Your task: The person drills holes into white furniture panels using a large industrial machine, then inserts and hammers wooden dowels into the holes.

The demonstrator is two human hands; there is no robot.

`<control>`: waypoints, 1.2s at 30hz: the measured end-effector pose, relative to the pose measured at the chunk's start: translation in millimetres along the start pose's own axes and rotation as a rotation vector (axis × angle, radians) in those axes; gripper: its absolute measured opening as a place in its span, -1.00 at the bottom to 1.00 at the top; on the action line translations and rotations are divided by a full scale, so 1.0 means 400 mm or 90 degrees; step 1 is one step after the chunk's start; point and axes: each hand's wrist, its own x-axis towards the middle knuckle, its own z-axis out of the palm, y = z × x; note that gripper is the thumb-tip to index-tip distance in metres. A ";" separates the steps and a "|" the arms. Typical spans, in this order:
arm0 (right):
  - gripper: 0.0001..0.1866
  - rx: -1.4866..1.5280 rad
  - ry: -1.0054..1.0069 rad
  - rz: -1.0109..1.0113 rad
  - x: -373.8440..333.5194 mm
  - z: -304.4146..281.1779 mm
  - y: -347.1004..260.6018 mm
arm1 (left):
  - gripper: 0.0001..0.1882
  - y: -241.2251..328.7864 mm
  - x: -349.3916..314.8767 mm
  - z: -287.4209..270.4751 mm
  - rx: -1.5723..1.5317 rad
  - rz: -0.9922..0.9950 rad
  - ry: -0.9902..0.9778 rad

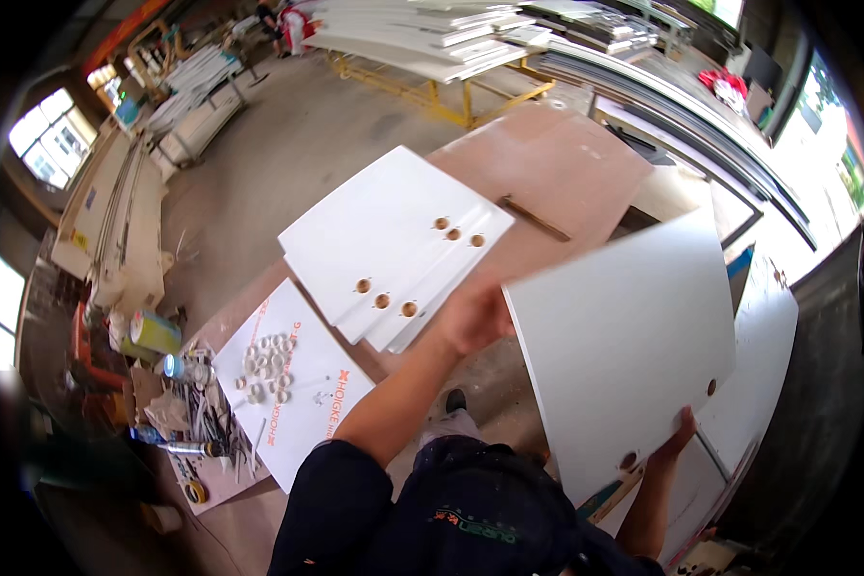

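White panel [624, 336], grasped at two edges by my left grip [480, 312] and right grip [680, 430]. Left of my left grip, drilled boards [384, 230] lie on the brown counter [581, 158], workshop floor [336, 110] beyond. The panel is flat and pale, round holes [711, 387] flanking my right grip. Its far face is hidden; my left fingers are blurred.

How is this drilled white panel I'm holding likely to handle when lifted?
The drilled white panel is probably stiff, showing no sag between your left hand and right hand. Its smooth face may feel slippery, and it could tip if stood on its thin edge.
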 end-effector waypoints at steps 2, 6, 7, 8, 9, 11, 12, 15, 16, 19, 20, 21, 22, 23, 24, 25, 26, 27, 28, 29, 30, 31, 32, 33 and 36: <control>-0.34 0.041 -0.042 0.057 0.116 0.069 0.051 | -0.36 -0.006 -0.090 -0.111 -0.004 0.096 0.037; -0.28 0.060 -0.048 0.127 0.350 0.356 0.246 | -0.51 -0.060 -0.200 -0.072 0.081 0.146 0.592; -0.28 0.081 -0.077 0.168 0.378 0.462 0.283 | -0.55 -0.039 -0.220 -0.109 0.045 0.172 0.639; -0.29 0.089 -0.076 0.210 0.419 0.521 0.348 | -0.60 -0.022 -0.252 -0.161 0.014 0.196 0.691; -0.32 0.080 -0.109 0.232 0.448 0.584 0.399 | -0.64 -0.003 -0.279 -0.207 -0.022 0.216 0.737; -0.35 0.075 -0.159 0.302 0.469 0.718 0.511 | -0.70 0.068 -0.345 -0.281 0.053 0.223 0.877; -0.36 0.078 -0.170 0.331 0.495 0.734 0.564 | -0.69 0.095 -0.366 -0.324 0.090 0.223 0.890; -0.41 0.079 -0.178 0.410 0.537 0.817 0.693 | -0.69 0.188 -0.438 -0.422 0.178 0.180 0.951; -0.44 0.077 -0.176 0.432 0.544 0.855 0.720 | -0.69 0.219 -0.458 -0.453 0.204 0.158 0.973; -0.56 0.048 -0.212 0.471 0.555 0.933 0.768 | -0.61 0.248 -0.517 -0.583 0.251 0.135 1.006; -0.60 0.005 -0.249 0.522 0.585 0.931 0.769 | -0.55 0.271 -0.515 -0.595 0.307 0.103 1.025; -0.63 -0.037 -0.284 0.572 0.621 0.925 0.771 | -0.49 0.295 -0.507 -0.607 0.364 0.070 1.041; -0.66 -0.081 -0.315 0.627 0.652 0.910 0.773 | -0.43 0.299 -0.501 -0.618 0.419 0.031 1.056; -0.67 -0.191 -0.369 0.705 0.648 0.944 0.730 | -0.35 0.290 -0.518 -0.630 0.563 0.027 1.106; -0.66 -0.352 -0.432 0.627 0.673 0.931 0.729 | -0.26 0.274 -0.534 -0.643 0.712 0.021 1.146; -0.65 -0.513 -0.487 0.539 0.707 0.901 0.713 | -0.16 0.253 -0.536 -0.645 0.864 0.014 1.169; -0.63 -0.672 -0.539 0.433 0.763 0.869 0.689 | -0.10 0.234 -0.518 -0.642 0.877 0.002 1.093; -0.64 -0.754 -0.513 0.289 0.827 0.819 0.666 | -0.04 0.205 -0.506 -0.631 0.888 -0.010 1.019; -0.65 -0.822 -0.491 0.148 0.881 0.774 0.651 | 0.03 0.175 -0.509 -0.605 0.897 -0.028 0.954; -0.62 -0.854 -0.495 0.047 0.916 0.750 0.630 | 0.03 0.141 -0.502 -0.582 0.912 -0.081 0.959; -0.58 -0.882 -0.498 -0.055 0.951 0.729 0.607 | 0.03 0.110 -0.488 -0.562 0.926 -0.135 0.964; -0.55 -0.908 -0.499 -0.159 0.977 0.714 0.595 | -0.04 0.104 -0.467 -0.534 0.922 -0.105 0.980; -0.54 -0.897 -0.533 -0.163 0.995 0.702 0.605 | -0.07 0.101 -0.458 -0.537 0.892 -0.118 1.020; -0.53 -0.886 -0.568 -0.167 1.008 0.693 0.623 | -0.11 0.100 -0.460 -0.545 0.861 -0.131 1.061; -0.52 -0.855 -0.586 -0.129 1.036 0.710 0.673 | -0.24 0.108 -0.433 -0.536 0.866 -0.149 1.116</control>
